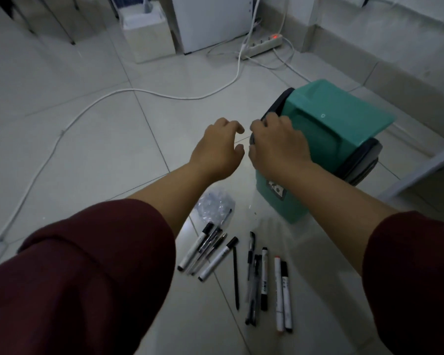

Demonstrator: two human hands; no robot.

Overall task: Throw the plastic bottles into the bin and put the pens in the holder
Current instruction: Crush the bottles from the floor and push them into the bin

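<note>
A teal bin (326,139) with a swing lid stands on the tiled floor at centre right. My right hand (277,147) rests on the bin's near-left rim, fingers curled over the dark edge. My left hand (219,147) hovers just left of the bin, fingers apart and empty. A crumpled clear plastic bottle (214,204) lies on the floor below my left wrist. Several pens and markers (241,270) lie scattered on the floor in front of the bin. No pen holder is in view.
A white cable (128,91) snakes across the floor to a power strip (263,46) with a red light at the back. A beige box (149,34) and a white cabinet (210,19) stand behind. A low ledge (385,52) runs along the right.
</note>
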